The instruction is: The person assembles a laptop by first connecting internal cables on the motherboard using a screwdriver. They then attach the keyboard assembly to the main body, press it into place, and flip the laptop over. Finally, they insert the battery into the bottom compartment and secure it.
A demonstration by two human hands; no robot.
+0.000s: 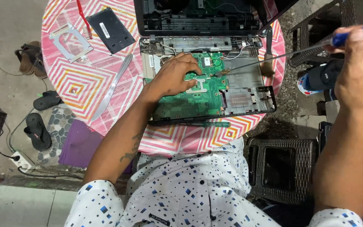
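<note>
Here, left hand on green motherboard, screwdriver in right hand

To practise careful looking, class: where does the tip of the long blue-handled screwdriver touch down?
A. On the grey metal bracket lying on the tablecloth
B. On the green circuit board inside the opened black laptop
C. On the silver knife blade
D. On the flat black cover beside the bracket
B: the long blue-handled screwdriver, held in the right hand, has its tip on the green circuit board, just beside the left hand.

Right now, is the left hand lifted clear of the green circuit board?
No. The left hand rests flat on the green circuit board inside the opened laptop, while the right hand holds a long screwdriver.
</note>
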